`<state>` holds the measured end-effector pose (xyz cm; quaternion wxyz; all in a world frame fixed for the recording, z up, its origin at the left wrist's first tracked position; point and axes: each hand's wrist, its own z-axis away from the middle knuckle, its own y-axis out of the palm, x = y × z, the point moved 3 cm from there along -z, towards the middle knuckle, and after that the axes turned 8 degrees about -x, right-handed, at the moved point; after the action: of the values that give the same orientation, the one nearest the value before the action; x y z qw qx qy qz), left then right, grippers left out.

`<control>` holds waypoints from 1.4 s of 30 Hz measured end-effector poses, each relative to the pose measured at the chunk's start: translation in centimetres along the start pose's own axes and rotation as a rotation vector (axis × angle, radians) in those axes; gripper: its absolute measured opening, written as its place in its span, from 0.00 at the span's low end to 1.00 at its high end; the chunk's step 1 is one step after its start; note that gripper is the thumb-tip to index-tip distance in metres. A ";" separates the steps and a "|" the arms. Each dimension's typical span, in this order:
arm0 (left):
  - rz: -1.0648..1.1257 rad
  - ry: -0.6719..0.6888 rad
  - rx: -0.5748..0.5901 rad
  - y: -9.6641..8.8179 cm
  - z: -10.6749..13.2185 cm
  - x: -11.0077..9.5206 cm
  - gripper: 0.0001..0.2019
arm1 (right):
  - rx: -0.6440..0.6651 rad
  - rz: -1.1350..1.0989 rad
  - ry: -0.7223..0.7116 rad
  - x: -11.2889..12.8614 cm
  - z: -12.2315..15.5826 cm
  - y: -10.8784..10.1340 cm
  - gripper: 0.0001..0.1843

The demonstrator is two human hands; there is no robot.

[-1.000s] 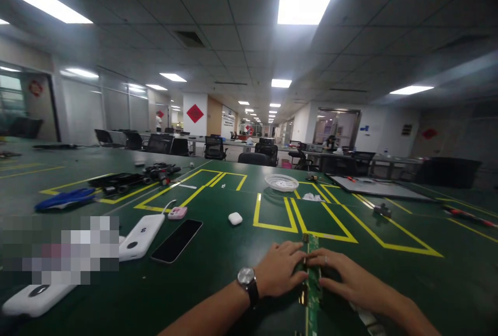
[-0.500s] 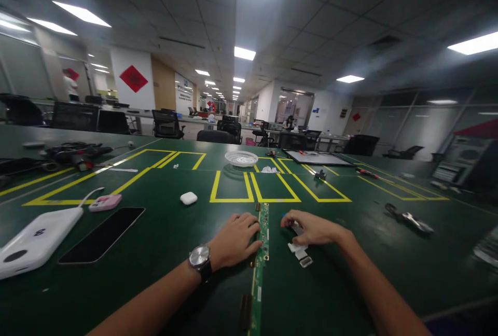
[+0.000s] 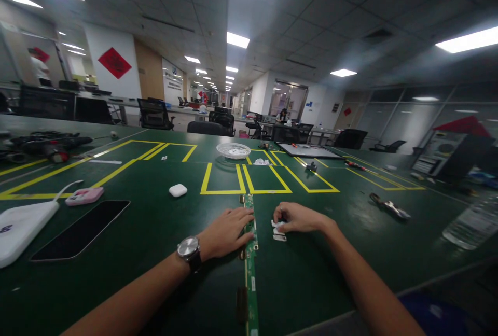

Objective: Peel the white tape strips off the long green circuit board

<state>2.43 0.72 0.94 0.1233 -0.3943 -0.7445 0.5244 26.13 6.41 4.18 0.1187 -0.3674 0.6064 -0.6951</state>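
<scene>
A long narrow green circuit board strip (image 3: 250, 263) lies lengthwise on the dark green table (image 3: 163, 232), running toward me. My left hand (image 3: 225, 232), with a watch on its wrist, lies flat with fingers stretched out, fingertips pressing on the strip. My right hand (image 3: 298, 218) rests just right of the strip, fingers curled in a pinch on small white connector pieces (image 3: 278, 231) lying on the table.
A white earbud case (image 3: 178, 190), a black phone (image 3: 80, 230), a pink gadget (image 3: 84, 196) and a white power bank (image 3: 19, 224) lie left. Beyond are yellow taped boxes, a white basket (image 3: 233, 150) and pliers (image 3: 389, 206). A plastic bottle (image 3: 469, 222) lies at right.
My right hand left the strip and moved right onto the small white pieces. My left hand stays on the strip. The view swung to the right.
</scene>
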 end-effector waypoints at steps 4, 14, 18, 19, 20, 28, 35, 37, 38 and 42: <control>-0.018 -0.029 -0.007 -0.1 0.0 0.0 0.24 | -0.071 -0.011 0.017 0.2 -0.1 -0.2 0.12; -0.038 -0.048 -0.001 0.2 0.1 0.5 0.25 | 0.002 -0.040 -0.207 2.6 0.3 -0.3 0.25; -0.053 -0.052 0.014 0.2 0.1 0.4 0.26 | -0.074 -0.007 -0.208 3.1 -0.6 0.8 0.19; -0.058 -0.051 0.015 0.1 0.1 0.3 0.26 | -0.098 0.004 -0.202 3.2 -0.8 1.0 0.18; -0.062 -0.049 0.016 0.1 0.1 0.3 0.25 | -0.122 0.015 -0.194 3.4 -1.0 1.3 0.17; -0.069 -0.042 0.014 0.0 0.0 0.1 0.26 | -0.245 0.029 -0.203 4.2 -1.8 2.5 0.10; -0.058 -0.051 0.013 -0.1 0.0 0.0 0.26 | -0.251 0.072 -0.175 4.5 -1.6 2.2 0.09; -0.050 -0.055 0.012 -0.2 0.0 -0.1 0.26 | -0.238 0.066 -0.177 4.6 -1.6 2.1 0.09; -0.048 -0.057 0.012 -0.3 0.0 -0.1 0.26 | -0.234 0.060 -0.178 4.6 -1.6 2.1 0.09; -0.046 -0.056 0.019 -0.2 0.0 0.0 0.26 | -0.245 0.043 -0.168 4.5 -1.6 2.2 0.09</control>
<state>2.34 0.64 1.11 0.1180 -0.3610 -0.7516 0.5393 21.31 4.39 3.82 0.1381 -0.4231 0.6822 -0.5801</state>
